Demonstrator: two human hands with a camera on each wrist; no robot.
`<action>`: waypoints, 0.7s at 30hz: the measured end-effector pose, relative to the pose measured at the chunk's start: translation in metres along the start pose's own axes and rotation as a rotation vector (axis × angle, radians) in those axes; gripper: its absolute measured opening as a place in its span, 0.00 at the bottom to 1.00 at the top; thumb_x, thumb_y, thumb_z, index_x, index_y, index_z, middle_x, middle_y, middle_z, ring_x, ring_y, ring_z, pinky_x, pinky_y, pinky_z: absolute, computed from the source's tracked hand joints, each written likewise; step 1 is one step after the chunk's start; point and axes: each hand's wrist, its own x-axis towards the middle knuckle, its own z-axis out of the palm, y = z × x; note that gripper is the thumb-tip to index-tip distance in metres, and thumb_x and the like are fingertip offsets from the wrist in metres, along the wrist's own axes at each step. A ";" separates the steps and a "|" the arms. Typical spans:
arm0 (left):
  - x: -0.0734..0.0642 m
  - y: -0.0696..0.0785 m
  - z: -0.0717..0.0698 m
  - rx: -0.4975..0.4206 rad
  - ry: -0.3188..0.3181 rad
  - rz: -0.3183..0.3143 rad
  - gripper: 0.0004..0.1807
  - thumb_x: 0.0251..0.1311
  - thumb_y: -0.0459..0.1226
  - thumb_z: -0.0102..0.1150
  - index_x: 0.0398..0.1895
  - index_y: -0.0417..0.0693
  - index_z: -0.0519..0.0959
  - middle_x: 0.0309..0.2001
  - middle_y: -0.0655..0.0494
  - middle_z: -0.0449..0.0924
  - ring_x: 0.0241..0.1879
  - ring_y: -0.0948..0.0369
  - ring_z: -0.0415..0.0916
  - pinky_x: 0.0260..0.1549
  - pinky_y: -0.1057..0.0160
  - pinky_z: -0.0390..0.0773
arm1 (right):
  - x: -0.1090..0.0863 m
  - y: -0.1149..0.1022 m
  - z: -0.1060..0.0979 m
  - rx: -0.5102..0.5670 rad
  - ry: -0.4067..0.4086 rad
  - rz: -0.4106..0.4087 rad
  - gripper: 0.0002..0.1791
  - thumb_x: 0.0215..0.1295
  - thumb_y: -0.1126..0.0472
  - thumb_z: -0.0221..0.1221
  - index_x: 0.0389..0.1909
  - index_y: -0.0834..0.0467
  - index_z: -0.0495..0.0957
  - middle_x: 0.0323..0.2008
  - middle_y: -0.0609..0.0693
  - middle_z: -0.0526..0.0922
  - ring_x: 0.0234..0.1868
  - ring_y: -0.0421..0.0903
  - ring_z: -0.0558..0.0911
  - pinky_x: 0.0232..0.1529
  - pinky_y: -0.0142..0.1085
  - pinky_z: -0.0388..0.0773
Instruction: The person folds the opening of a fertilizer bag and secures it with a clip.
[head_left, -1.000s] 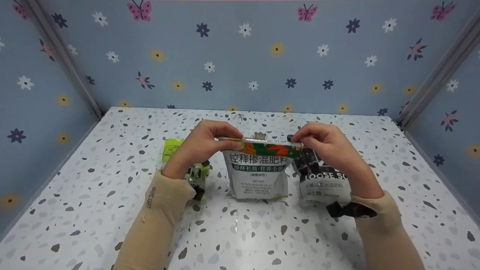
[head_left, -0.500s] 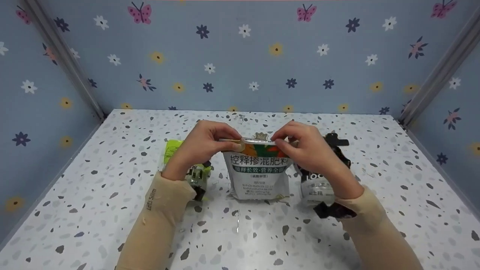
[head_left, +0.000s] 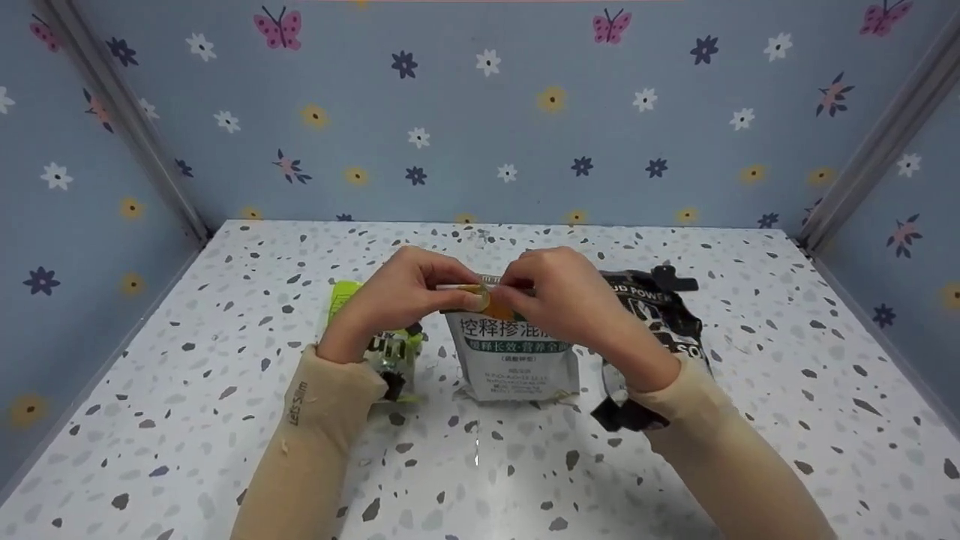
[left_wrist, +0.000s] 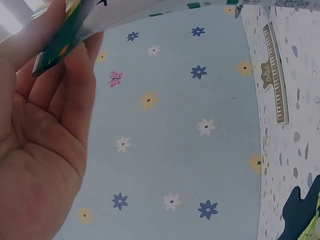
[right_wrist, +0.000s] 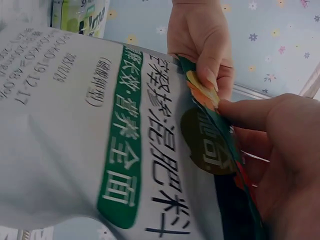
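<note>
A white fertilizer bag (head_left: pixel 517 367) with a green band stands upright mid-table in the head view. Its top is folded over, showing a strip of orange and green print. My left hand (head_left: pixel 397 292) pinches the left end of that fold between thumb and fingers. Close beside it, my right hand (head_left: pixel 566 296) pinches the same fold, its fingertips near the left thumb. In the right wrist view the left hand (right_wrist: pixel 202 45) and right hand (right_wrist: pixel 280 135) meet along the bag's folded edge (right_wrist: pixel 215 120). The right part of the fold is hidden behind the right hand in the head view.
A bright green bag (head_left: pixel 345 295) lies left, partly behind the left wrist. On the right lies a black and white bag (head_left: pixel 637 289) with a black clip (head_left: pixel 667 277) at its top. Behind the fertilizer bag lies a ruler-like strip (left_wrist: pixel 277 75). Flowered panels surround the speckled table.
My right hand has slid left along the folded top, from its right end to beside the left hand. More of the black bag shows. The left hand has stayed nearly in place.
</note>
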 end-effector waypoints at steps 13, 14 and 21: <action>0.001 0.001 0.002 0.059 -0.038 -0.043 0.12 0.65 0.49 0.64 0.40 0.55 0.90 0.33 0.59 0.87 0.20 0.61 0.71 0.23 0.64 0.69 | -0.006 0.007 0.008 -0.195 0.129 -0.100 0.12 0.67 0.53 0.64 0.28 0.55 0.83 0.22 0.44 0.78 0.23 0.41 0.74 0.26 0.35 0.72; 0.001 0.000 0.002 0.059 -0.042 -0.042 0.12 0.65 0.49 0.64 0.40 0.54 0.90 0.33 0.59 0.87 0.20 0.61 0.71 0.23 0.64 0.70 | -0.007 0.009 0.009 -0.222 0.149 -0.135 0.12 0.67 0.52 0.65 0.27 0.55 0.83 0.22 0.45 0.78 0.23 0.41 0.74 0.25 0.35 0.72; 0.000 0.002 0.001 0.056 -0.081 -0.027 0.10 0.65 0.46 0.65 0.41 0.52 0.90 0.34 0.59 0.88 0.27 0.58 0.79 0.30 0.62 0.77 | -0.016 0.019 0.010 -0.296 0.253 -0.278 0.13 0.65 0.53 0.67 0.27 0.57 0.82 0.22 0.46 0.78 0.22 0.42 0.74 0.23 0.33 0.72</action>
